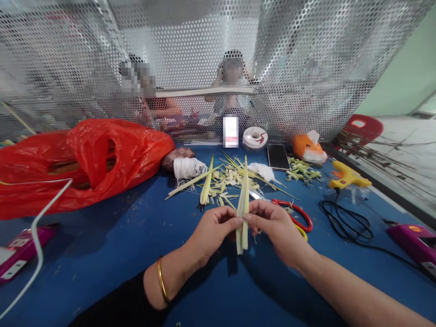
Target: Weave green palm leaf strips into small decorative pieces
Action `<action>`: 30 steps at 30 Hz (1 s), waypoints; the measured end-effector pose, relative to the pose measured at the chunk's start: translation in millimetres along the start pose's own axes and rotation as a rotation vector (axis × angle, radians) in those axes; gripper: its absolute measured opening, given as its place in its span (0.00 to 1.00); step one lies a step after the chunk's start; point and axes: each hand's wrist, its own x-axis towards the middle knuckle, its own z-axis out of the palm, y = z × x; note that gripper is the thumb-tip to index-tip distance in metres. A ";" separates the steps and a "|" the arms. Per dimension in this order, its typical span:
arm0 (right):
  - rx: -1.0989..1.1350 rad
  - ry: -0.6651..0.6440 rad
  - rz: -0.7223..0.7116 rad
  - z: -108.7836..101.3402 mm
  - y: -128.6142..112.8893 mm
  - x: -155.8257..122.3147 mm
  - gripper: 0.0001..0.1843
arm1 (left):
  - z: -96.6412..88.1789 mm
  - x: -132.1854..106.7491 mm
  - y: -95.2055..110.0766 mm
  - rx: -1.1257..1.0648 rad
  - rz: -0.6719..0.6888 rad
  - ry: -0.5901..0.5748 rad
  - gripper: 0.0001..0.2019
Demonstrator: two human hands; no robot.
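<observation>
Upright between my two hands is a pale green leaf strip (244,195), pointed at the top and split into two lengths at its lower end. My left hand (218,227) pinches its left side between thumb and fingers. On the right side, my right hand (274,225) grips it the same way, the thumbs nearly meeting. Just behind my right hand lie scissors (299,213) with red and yellow handles. Beyond the hands is a pile of leaf scraps (228,177), with another pointed leaf piece (207,186) at its left.
A red plastic bag (136,159) fills the left side, near a spool of white thread (187,168). A tape roll (255,137), a phone (277,156) and an orange tissue pack (308,147) stand behind. At right are a yellow glue gun (349,176) and its black cord (347,231).
</observation>
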 end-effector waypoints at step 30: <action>-0.013 0.013 -0.093 -3.6 -6.0 2.3 0.10 | -4.6 -1.9 4.3 0.002 0.020 0.177 0.13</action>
